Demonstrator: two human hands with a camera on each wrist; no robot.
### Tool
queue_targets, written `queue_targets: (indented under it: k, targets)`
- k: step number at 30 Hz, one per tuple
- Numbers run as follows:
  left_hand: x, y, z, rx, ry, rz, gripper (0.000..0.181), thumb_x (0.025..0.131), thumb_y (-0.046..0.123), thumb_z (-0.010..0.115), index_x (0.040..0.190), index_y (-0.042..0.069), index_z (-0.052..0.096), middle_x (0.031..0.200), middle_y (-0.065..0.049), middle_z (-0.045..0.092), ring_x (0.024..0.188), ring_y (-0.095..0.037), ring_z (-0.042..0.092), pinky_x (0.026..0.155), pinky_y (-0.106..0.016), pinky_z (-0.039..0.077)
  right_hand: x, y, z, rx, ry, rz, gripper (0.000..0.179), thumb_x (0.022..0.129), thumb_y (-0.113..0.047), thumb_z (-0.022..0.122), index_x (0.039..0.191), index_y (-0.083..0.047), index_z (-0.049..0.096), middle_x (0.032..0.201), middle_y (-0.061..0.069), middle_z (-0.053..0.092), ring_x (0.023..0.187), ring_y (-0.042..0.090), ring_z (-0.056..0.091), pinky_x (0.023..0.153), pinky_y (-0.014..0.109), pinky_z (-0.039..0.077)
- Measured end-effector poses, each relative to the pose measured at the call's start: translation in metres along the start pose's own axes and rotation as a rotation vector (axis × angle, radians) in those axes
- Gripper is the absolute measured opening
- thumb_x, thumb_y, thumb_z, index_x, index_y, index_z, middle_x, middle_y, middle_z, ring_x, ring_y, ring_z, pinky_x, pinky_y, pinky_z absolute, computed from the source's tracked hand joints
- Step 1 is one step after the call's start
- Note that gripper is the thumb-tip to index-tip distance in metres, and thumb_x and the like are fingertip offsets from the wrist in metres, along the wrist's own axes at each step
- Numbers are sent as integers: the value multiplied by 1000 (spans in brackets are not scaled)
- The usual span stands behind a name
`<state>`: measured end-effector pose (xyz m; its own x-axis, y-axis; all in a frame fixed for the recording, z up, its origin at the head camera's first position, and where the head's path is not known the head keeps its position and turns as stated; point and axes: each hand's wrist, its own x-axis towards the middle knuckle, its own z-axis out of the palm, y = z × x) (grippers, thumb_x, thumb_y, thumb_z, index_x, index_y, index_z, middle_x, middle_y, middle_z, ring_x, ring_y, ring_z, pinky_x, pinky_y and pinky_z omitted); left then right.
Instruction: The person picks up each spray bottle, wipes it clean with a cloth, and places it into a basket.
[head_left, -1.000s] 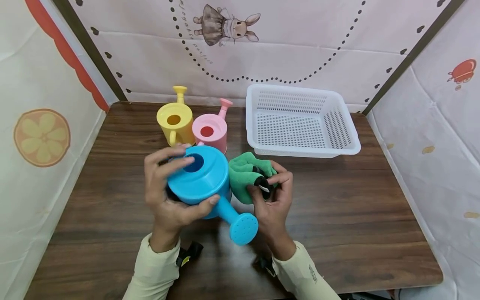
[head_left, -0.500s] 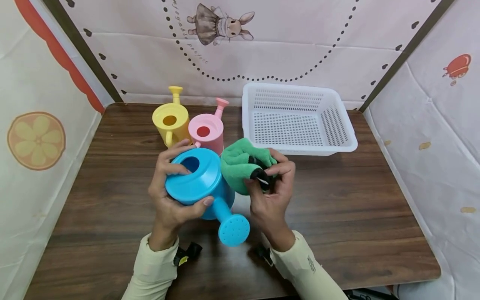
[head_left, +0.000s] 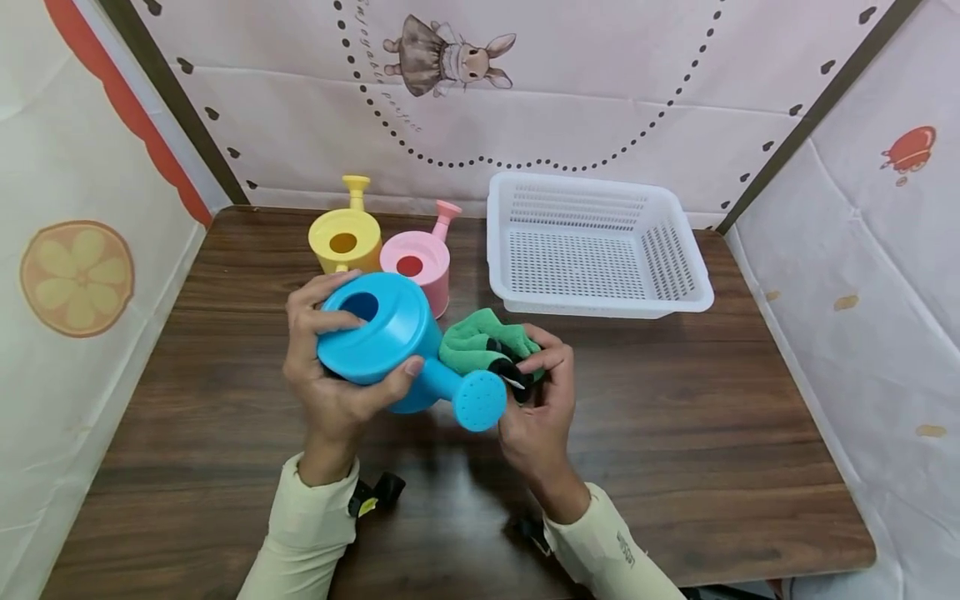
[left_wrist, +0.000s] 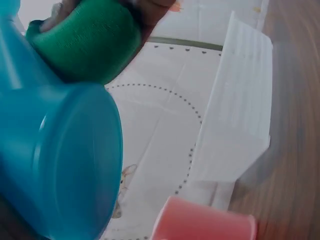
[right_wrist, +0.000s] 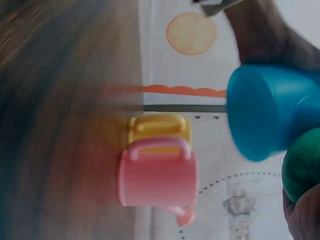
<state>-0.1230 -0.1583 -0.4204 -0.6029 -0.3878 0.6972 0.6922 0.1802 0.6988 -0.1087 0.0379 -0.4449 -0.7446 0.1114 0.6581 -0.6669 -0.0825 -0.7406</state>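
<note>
My left hand (head_left: 326, 375) grips a blue toy watering can (head_left: 390, 325), tilted, its sprinkler head pointing toward my right hand. A finger reaches to the hole in its top. In the left wrist view the base of the can (left_wrist: 85, 165) shows, lifted off the table. Pinched in my right hand (head_left: 543, 408) is a folded green cloth with black parts (head_left: 480, 346), bunched up against the can's side. The green cloth (left_wrist: 90, 45) bulges over the can's wall in the left wrist view. Behind the can stand a pink watering can (head_left: 420, 262) and a yellow one (head_left: 348, 237).
A white perforated plastic basket (head_left: 600, 304) sits at the back of the wooden table (head_left: 675, 433), right of the small cans. Printed cloth walls (head_left: 585, 83) enclose the table at the back and both sides.
The blue can has turned and risen, its sprinkler head swinging up. The green cloth moved up beside the can, then down again along its side. Both hands keep their hold.
</note>
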Motion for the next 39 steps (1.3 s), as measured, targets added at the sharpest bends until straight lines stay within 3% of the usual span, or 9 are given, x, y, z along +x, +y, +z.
queue_targets:
  k: [5, 10, 16, 22, 25, 28, 32, 35, 39]
  targets:
    - [-8, -6, 8, -21, -67, -14, 89, 79, 69, 94, 102, -8, 58, 145, -1, 67, 138, -33, 63, 113, -38, 57, 11, -8, -1, -18, 34, -30, 32, 107, 1, 70, 106, 13, 40, 149, 2, 59, 132, 22, 64, 111, 33, 59]
    - [-17, -7, 16, -39, -98, -1, 86, 81, 69, 93, 101, -7, 59, 144, -2, 68, 137, -31, 63, 112, -38, 56, 20, -2, -9, -47, 31, 25, 45, 110, -18, 74, 110, 13, 41, 152, 11, 57, 137, 23, 64, 117, 36, 58]
    - [-18, -7, 23, -33, -92, 15, 85, 80, 69, 94, 100, -6, 60, 144, -4, 68, 139, -32, 61, 113, -39, 55, 10, 9, -21, -67, 18, 104, 37, 107, -4, 74, 111, 13, 42, 151, 33, 53, 138, 18, 64, 117, 31, 58]
    - [-17, -11, 22, -46, -9, 3, 86, 77, 62, 98, 101, -10, 58, 143, -5, 69, 138, -33, 62, 112, -37, 56, -3, 8, -23, -61, -13, 99, 30, 103, 6, 73, 106, 10, 44, 148, 41, 52, 136, 16, 63, 113, 29, 58]
    - [-18, -13, 23, -48, -8, -15, 85, 77, 58, 99, 102, -12, 58, 143, -4, 69, 137, -32, 64, 112, -37, 57, -5, 3, -23, -45, 0, 75, 28, 103, 8, 71, 106, 11, 43, 147, 35, 55, 133, 16, 63, 110, 29, 59]
    - [-21, -14, 27, -51, -50, -16, 85, 78, 60, 97, 102, -11, 59, 143, -3, 70, 137, -32, 64, 113, -37, 56, 1, -2, -25, -30, 24, 45, 29, 104, 6, 70, 107, 11, 43, 150, 19, 57, 132, 19, 64, 110, 31, 60]
    - [-24, -12, 30, -46, -80, -3, 85, 79, 64, 95, 101, -9, 59, 144, -2, 70, 140, -32, 62, 114, -39, 54, 14, -4, -28, -41, 30, 12, 42, 109, -14, 76, 109, 12, 43, 152, 1, 56, 136, 20, 63, 116, 34, 57]
    - [-22, -9, 27, -20, -56, 2, 86, 79, 66, 95, 101, -8, 59, 144, -3, 70, 141, -33, 60, 114, -38, 54, 24, -1, -32, -53, 63, -27, 55, 106, -26, 80, 109, 15, 44, 150, -4, 58, 135, 18, 64, 115, 32, 57]
    - [-14, -9, 20, 78, 32, -11, 90, 75, 70, 96, 101, -9, 61, 143, -4, 69, 142, -32, 57, 113, -37, 52, 36, -9, -41, -85, 212, -125, 67, 102, -32, 85, 106, 18, 41, 144, 1, 64, 127, 20, 67, 108, 32, 59]
